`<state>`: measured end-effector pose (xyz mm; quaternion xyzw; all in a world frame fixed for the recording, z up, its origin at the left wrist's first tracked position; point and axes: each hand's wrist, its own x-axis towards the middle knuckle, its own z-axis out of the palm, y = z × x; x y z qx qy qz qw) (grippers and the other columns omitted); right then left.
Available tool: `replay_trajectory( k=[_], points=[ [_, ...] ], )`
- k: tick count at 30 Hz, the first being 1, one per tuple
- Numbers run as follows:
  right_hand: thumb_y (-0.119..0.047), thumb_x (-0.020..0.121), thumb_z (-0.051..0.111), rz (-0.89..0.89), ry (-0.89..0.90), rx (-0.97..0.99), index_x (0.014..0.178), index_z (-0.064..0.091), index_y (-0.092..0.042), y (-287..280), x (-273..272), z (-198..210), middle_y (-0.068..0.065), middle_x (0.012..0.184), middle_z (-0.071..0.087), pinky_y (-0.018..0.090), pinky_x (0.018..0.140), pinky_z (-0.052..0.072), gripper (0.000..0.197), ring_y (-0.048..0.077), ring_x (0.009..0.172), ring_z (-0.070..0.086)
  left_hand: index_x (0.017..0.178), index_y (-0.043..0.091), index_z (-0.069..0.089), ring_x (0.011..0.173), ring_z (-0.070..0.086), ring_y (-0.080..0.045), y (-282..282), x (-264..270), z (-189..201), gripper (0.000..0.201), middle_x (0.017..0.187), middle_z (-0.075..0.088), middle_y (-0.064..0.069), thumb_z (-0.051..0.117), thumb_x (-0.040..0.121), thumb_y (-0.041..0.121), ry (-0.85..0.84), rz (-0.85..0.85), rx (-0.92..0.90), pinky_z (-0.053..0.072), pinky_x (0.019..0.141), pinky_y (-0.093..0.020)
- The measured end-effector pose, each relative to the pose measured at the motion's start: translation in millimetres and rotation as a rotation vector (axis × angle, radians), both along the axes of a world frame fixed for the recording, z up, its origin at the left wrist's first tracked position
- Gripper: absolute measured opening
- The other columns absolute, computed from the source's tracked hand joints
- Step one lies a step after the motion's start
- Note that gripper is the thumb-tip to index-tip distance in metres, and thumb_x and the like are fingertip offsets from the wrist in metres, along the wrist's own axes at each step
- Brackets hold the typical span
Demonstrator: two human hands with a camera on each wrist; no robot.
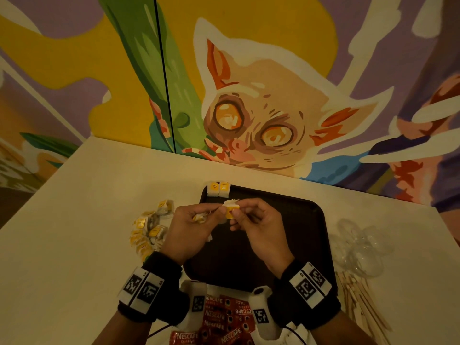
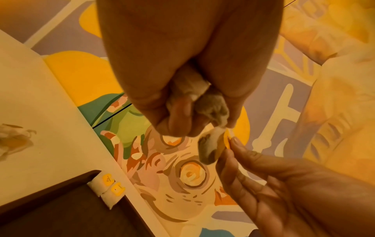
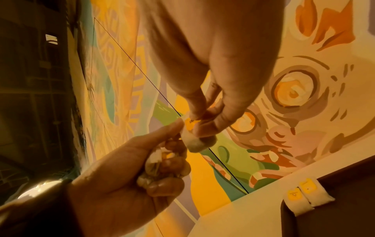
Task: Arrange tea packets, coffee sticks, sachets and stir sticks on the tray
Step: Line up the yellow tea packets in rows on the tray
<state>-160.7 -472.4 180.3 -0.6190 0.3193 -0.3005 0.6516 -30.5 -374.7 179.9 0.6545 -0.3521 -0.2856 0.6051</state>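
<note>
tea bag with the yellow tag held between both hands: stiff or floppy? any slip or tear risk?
Probably floppy: the small white tea bag with a yellow paper tag sags below the right hand in the right wrist view. Likely very light, since fingertips alone carry it. The thin tag may tear or slip if tugged, as the left hand also pinches it while holding more bags.

Head view looks down over the tray; both close wrist views face the mural wall, sharing the tray's far corner

Café — tarsier mural, coffee sticks
</note>
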Motion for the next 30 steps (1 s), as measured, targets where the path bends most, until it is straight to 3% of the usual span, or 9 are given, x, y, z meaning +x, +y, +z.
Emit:
replay_trajectory(
  k=[2,6,9,12,15,19,24,27,30],
  points=[
    [-0.003,0.087,0.066,0.012,-0.029,0.021,0.104,0.063,-0.003,1.1,-0.1,0.5,0.012,0.09,0.071,0.029,0.069,0.058,0.017,0.023,0.075,0.071,0.092,0.03,0.075,0.076,0.069,-0.01,0.8,0.6,-0.8,0.013,0.083,0.075,0.012,0.07,0.081,0.028,0.02,-0.014,0.0,0.053,0.066,-0.016],
    [-0.003,0.086,0.068,0.051,-0.031,0.041,0.107,0.06,-0.004,1.6,-1.2,3.3,0.016,0.094,0.069,0.027,0.066,0.058,0.023,0.022,0.076,0.071,0.09,0.028,0.075,0.081,0.069,-0.003,0.8,3.2,-3.7,0.013,0.084,0.075,0.011,0.071,0.078,0.028,0.0,-0.011,-0.003,0.051,0.073,-0.013],
    [-0.017,0.082,0.076,0.005,0.104,-0.013,0.116,0.056,-0.022,-2.8,-3.4,3.2,0.011,0.105,0.058,0.028,0.066,0.058,0.039,0.018,0.082,0.068,0.094,0.021,0.077,0.086,0.069,-0.006,1.4,6.0,-6.6,0.018,0.087,0.075,0.008,0.07,0.08,0.03,-0.033,-0.024,-0.004,0.052,0.076,-0.016],
    [-0.037,0.075,0.076,0.057,0.164,-0.06,0.124,0.055,-0.036,-9.4,-6.2,6.7,-0.001,0.116,0.056,0.033,0.078,0.059,0.053,0.02,0.092,0.069,0.095,0.016,0.077,0.081,0.069,-0.015,1.5,7.1,-7.8,0.018,0.087,0.075,0.004,0.07,0.082,0.026,-0.039,-0.02,0.005,0.054,0.07,-0.022],
    [-0.027,0.084,0.07,0.203,0.143,-0.109,0.117,0.064,-0.028,-13.5,-7.6,12.1,-0.004,0.113,0.067,0.032,0.076,0.059,0.034,0.021,0.094,0.069,0.095,0.015,0.077,0.073,0.067,-0.025,1.0,7.7,-9.3,0.013,0.084,0.075,-0.001,0.071,0.085,0.02,-0.062,-0.026,0.018,0.054,0.064,-0.034],
    [-0.011,0.089,0.067,0.234,0.196,-0.178,0.105,0.072,-0.02,-18.5,-10.7,18.6,-0.003,0.098,0.072,0.025,0.069,0.057,0.019,0.015,0.084,0.069,0.095,0.012,0.077,0.073,0.067,-0.025,1.3,9.4,-10.8,0.014,0.088,0.073,-0.002,0.071,0.085,0.019,-0.099,-0.026,0.025,0.054,0.062,-0.033],
    [-0.017,0.09,0.068,0.272,0.325,-0.285,0.101,0.074,-0.026,-27.6,-16.5,28.8,-0.007,0.093,0.072,0.022,0.069,0.055,0.015,0.008,0.084,0.067,0.09,0.018,0.078,0.07,0.06,-0.009,0.9,11.1,-10.9,0.008,0.078,0.065,0.002,0.073,0.083,0.018,-0.194,0.001,0.029,0.045,0.061,-0.013],
    [-0.025,0.09,0.068,0.323,0.511,-0.437,0.099,0.073,-0.032,-33.6,-19.0,38.3,-0.014,0.093,0.071,0.02,0.079,0.054,0.013,-0.002,0.089,0.064,0.092,0.023,0.078,0.074,0.059,-0.009,2.8,13.9,-12.5,0.01,0.079,0.064,0.003,0.073,0.084,0.021,-0.266,-0.015,0.051,0.044,0.068,-0.016],
    [-0.027,0.09,0.068,0.338,0.573,-0.533,0.096,0.073,-0.031,-36.4,-21.1,49.8,-0.016,0.088,0.068,0.012,0.075,0.049,0.009,-0.005,0.087,0.061,0.094,0.027,0.076,0.076,0.059,-0.008,3.1,14.3,-13.2,0.012,0.08,0.063,0.002,0.071,0.085,0.022,-0.329,-0.022,0.061,0.043,0.068,-0.015]
  ],
)
